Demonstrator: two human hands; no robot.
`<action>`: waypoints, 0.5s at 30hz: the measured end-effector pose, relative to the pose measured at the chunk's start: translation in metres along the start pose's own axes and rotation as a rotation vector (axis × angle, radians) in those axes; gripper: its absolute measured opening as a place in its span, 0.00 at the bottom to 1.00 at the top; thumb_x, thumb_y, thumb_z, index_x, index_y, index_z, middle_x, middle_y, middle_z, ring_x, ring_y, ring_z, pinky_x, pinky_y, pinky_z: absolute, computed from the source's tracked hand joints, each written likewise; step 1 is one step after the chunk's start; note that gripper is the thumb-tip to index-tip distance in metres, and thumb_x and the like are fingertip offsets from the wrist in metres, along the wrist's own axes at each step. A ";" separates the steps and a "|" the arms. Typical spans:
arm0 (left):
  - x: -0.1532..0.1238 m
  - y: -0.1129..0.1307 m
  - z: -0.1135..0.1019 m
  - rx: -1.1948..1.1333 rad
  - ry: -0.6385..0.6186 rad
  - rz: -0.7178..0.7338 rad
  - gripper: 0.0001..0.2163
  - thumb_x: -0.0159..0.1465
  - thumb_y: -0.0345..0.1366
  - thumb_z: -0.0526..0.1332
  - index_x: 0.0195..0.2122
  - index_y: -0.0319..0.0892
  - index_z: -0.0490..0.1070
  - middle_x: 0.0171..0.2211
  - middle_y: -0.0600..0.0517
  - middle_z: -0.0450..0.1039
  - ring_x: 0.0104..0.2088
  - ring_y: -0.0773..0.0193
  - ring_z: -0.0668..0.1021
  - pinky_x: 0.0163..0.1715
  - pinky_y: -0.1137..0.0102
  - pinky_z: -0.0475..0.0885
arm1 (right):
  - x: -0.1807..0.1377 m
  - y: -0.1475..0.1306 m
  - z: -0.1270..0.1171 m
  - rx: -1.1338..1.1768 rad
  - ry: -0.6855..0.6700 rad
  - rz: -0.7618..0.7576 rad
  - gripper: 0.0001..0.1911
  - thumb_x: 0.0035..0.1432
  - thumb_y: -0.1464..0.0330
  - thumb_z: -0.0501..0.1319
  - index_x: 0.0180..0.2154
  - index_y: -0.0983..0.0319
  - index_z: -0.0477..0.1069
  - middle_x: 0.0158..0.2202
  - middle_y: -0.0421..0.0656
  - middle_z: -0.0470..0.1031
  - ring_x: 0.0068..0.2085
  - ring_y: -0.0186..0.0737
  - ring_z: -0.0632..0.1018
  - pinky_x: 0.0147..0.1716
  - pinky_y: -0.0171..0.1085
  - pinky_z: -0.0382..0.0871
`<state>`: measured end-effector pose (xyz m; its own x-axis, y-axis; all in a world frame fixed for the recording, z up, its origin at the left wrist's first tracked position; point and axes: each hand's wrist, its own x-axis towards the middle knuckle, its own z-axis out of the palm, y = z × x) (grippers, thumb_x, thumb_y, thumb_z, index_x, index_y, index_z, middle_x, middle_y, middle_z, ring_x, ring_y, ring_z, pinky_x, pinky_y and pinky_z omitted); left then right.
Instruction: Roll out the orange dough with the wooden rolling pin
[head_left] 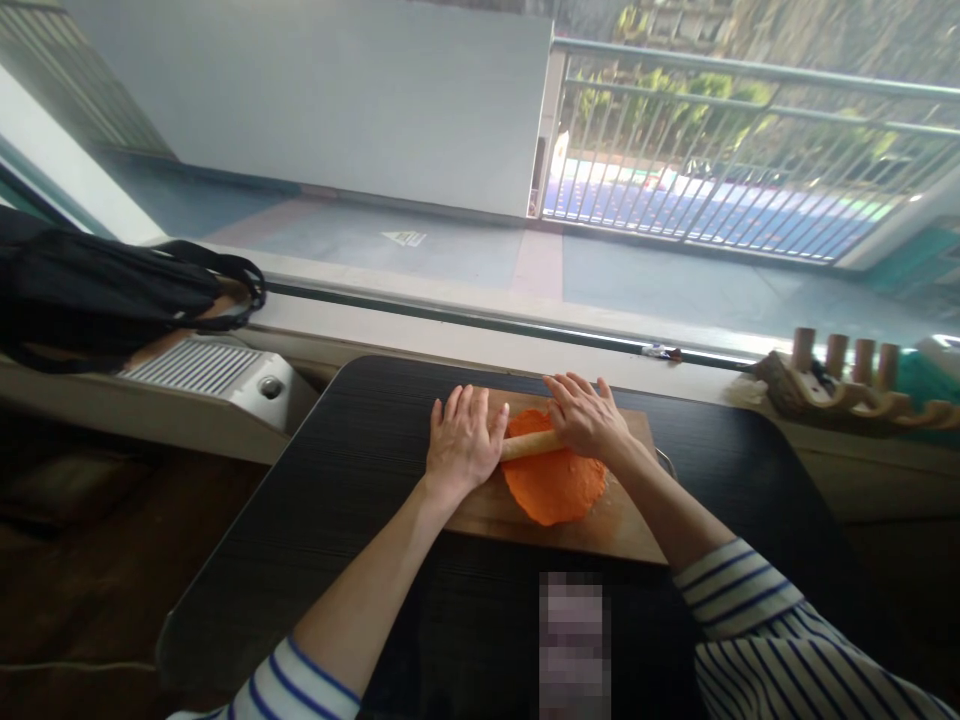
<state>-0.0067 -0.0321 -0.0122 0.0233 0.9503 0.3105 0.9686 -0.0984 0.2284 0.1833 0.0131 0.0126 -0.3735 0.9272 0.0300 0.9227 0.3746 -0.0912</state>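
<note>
A flattened round sheet of bright orange dough or clay (559,487) lies on a wooden board (499,510). Across its upper part runs a light wooden rolling pin (536,444). On the pin's left end rests my left hand (466,440), palm down with the fingers stretched forward. My right hand (589,415) lies flat over the other end, fingers extended and slightly apart. Both palms cover the ends of the pin, so only its middle shows. Neither hand has its fingers wrapped round it. The sheet has an uneven edge.
The board sits on a dark table (360,460) with rounded corners, against a window ledge (465,335). A black bag (97,295) lies on the left over a white slatted unit (210,370). A wooden holder with upright pegs (844,385) stands at right. A blurred patch (575,645) covers the front.
</note>
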 end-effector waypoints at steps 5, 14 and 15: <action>0.010 -0.003 0.002 -0.003 0.009 0.001 0.26 0.69 0.48 0.41 0.56 0.35 0.65 0.57 0.39 0.66 0.60 0.50 0.64 0.58 0.49 0.57 | 0.007 0.000 -0.001 0.024 0.027 0.010 0.25 0.64 0.65 0.42 0.61 0.60 0.55 0.62 0.47 0.61 0.63 0.45 0.58 0.59 0.60 0.46; 0.026 -0.010 0.005 0.004 0.016 0.017 0.25 0.69 0.48 0.41 0.54 0.36 0.66 0.55 0.39 0.68 0.59 0.49 0.66 0.58 0.48 0.56 | 0.023 0.000 -0.002 0.066 0.034 0.038 0.25 0.62 0.67 0.44 0.60 0.61 0.56 0.61 0.48 0.62 0.63 0.46 0.58 0.60 0.61 0.45; 0.028 -0.011 0.005 0.003 0.021 0.021 0.25 0.69 0.48 0.41 0.54 0.35 0.66 0.55 0.39 0.68 0.58 0.49 0.66 0.58 0.48 0.56 | 0.025 0.000 -0.001 0.066 0.036 0.041 0.25 0.62 0.67 0.45 0.60 0.62 0.56 0.61 0.49 0.62 0.63 0.46 0.58 0.60 0.60 0.45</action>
<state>-0.0150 -0.0028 -0.0107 0.0381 0.9417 0.3343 0.9686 -0.1170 0.2192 0.1745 0.0360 0.0141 -0.3310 0.9417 0.0604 0.9283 0.3364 -0.1586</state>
